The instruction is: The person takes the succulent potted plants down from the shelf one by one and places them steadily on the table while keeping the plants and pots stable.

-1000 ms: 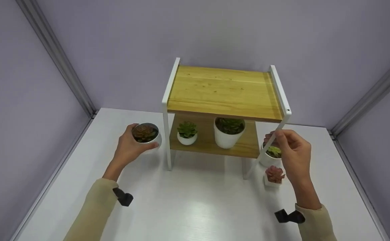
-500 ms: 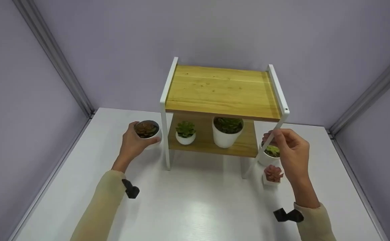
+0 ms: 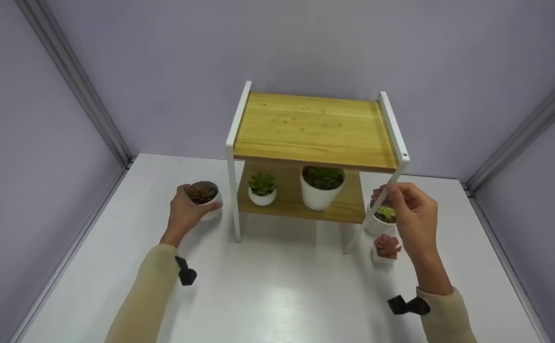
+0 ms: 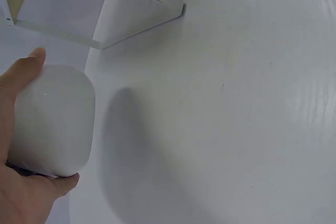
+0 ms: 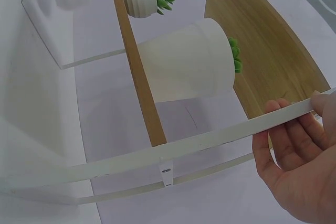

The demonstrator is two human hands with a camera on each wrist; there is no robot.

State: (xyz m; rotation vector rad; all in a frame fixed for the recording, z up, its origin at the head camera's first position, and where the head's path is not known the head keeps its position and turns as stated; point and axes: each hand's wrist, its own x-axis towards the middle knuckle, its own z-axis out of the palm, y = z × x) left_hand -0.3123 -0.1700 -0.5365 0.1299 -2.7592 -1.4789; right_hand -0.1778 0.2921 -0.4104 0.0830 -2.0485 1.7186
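Note:
My left hand [image 3: 184, 214] grips a white pot with a brownish succulent [image 3: 201, 193], thumb and fingers on opposite sides of it. The pot is just left of a two-tier wooden shelf [image 3: 313, 128] with a white frame. In the left wrist view the pot's smooth white underside [image 4: 55, 119] faces the camera, apart from the tabletop, where a shadow falls. My right hand [image 3: 416, 212] pinches the shelf's front right post [image 5: 236, 129] between thumb and fingers. On the lower tier stand a small potted green succulent [image 3: 262, 189] and a larger white pot of greenery [image 3: 322, 188].
Right of the shelf, partly behind my right hand, is a white pot with a yellow-green succulent [image 3: 383, 216]. In front of it stands a small square pot with a pink succulent [image 3: 386, 248]. The white table [image 3: 268, 295] meets pale walls at the back and sides.
My left hand first shifted the pot slightly up and toward the shelf, then down and a little left. The right hand keeps its hold on the post. The view has drifted slightly.

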